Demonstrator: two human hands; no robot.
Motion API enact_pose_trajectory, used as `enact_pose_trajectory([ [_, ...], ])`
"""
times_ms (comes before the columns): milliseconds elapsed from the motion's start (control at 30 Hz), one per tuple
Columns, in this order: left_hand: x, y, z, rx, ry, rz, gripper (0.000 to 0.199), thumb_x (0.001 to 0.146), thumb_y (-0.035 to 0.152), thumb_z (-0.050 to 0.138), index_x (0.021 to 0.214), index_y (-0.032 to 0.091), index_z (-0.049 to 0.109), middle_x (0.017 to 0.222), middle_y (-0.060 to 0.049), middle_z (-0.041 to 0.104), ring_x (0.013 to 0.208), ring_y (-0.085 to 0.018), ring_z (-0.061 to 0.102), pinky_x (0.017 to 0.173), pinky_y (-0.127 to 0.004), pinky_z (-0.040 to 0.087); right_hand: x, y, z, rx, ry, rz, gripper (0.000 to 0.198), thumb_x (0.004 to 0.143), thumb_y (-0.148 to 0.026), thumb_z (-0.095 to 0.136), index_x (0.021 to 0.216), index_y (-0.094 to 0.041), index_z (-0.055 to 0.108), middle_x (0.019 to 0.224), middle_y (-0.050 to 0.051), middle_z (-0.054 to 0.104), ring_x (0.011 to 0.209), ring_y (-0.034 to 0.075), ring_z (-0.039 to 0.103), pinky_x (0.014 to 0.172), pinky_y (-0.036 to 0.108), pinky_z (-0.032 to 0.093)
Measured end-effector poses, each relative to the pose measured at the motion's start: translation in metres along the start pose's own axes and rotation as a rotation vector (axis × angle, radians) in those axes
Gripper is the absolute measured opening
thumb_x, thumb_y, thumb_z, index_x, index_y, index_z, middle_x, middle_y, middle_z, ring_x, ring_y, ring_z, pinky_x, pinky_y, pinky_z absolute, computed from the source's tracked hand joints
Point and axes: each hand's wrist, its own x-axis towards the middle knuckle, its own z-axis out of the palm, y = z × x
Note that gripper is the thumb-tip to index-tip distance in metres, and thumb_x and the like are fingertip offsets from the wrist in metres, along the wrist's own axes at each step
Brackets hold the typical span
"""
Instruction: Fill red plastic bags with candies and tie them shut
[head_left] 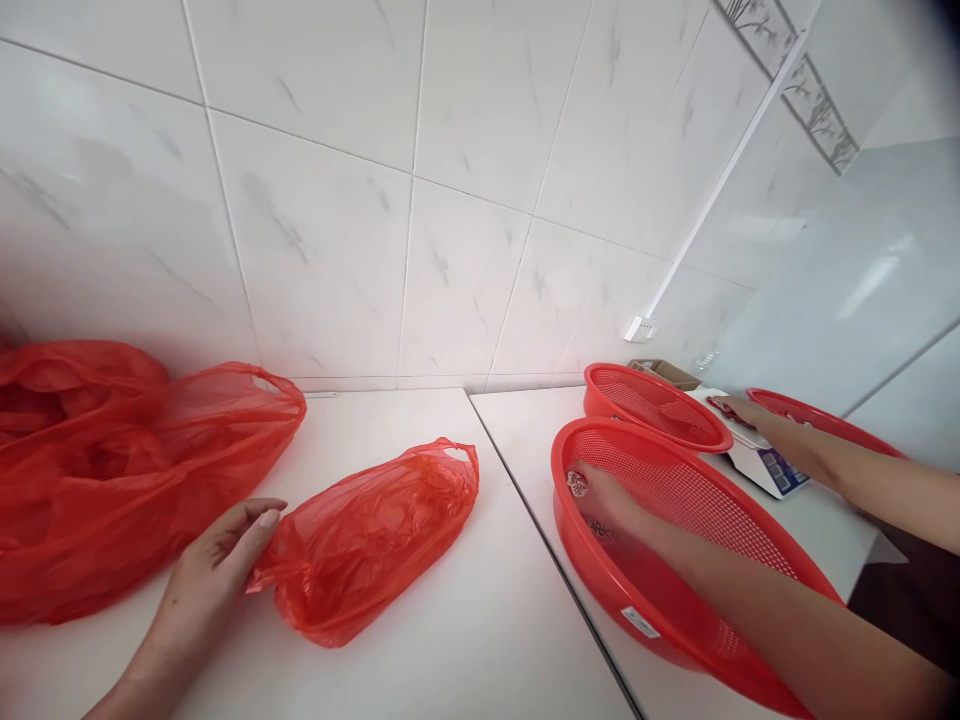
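Observation:
My left hand (221, 555) is closed at the near end of a red plastic bag (375, 535) lying on the white tabletop. Its thumb and forefinger are close together against the gathered film. A handle hole shows at the bag's far end. My right hand (600, 495) reaches down inside a large red perforated plastic basket (742, 510). A small patterned piece (577, 484), whitish with dark markings, shows at its fingers, and another patterned piece (598, 530) lies just below. The fingertips are mostly hidden, and the kind of piece is too small to tell.
Big red plastic bags (112, 480) are heaped at the left. Behind my basket stands another red basket (652, 405). A co-worker's arm (840, 465) reaches over a white scale (769, 465), beside a third basket (832, 415). A cardboard box (664, 373) sits near the tiled wall.

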Motion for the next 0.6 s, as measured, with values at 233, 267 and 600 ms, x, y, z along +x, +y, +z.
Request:
enact_pose_trajectory([
  [233, -0.02, -0.004, 0.006, -0.041, 0.091, 0.171, 0.058, 0.075, 0.059, 0.052, 0.118, 0.022, 0.05, 0.101, -0.006, 0.056, 0.083, -0.021, 0.059, 0.067, -0.032, 0.052, 0.004, 0.001, -0.009, 0.072, -0.05, 0.124, 0.009, 0.073, -0.03, 0.053, 0.079, -0.024, 0.056, 0.072, 0.002, 0.065, 0.068, 0.021, 0.062, 0.06, 0.03, 0.043],
  [267, -0.025, -0.005, 0.006, -0.048, 0.091, 0.181, 0.058, 0.075, 0.058, 0.053, 0.12, 0.022, 0.049, 0.101, -0.006, 0.055, 0.083, -0.021, 0.058, 0.068, -0.032, 0.053, 0.006, 0.003, -0.014, 0.074, -0.043, 0.139, 0.01, 0.072, -0.032, 0.055, 0.077, -0.024, 0.055, 0.071, 0.003, 0.065, 0.069, 0.022, 0.062, 0.06, 0.031, 0.043],
  [600, -0.042, -0.009, 0.013, -0.018, 0.089, 0.154, 0.056, 0.077, 0.048, 0.06, 0.124, 0.026, 0.04, 0.089, -0.002, 0.051, 0.076, -0.019, 0.055, 0.071, -0.034, 0.049, 0.007, -0.111, -0.049, 0.084, 0.161, -0.111, 0.028, 0.067, -0.034, 0.067, 0.094, -0.03, 0.058, 0.095, -0.002, 0.064, 0.083, 0.018, 0.061, 0.07, 0.027, 0.045],
])
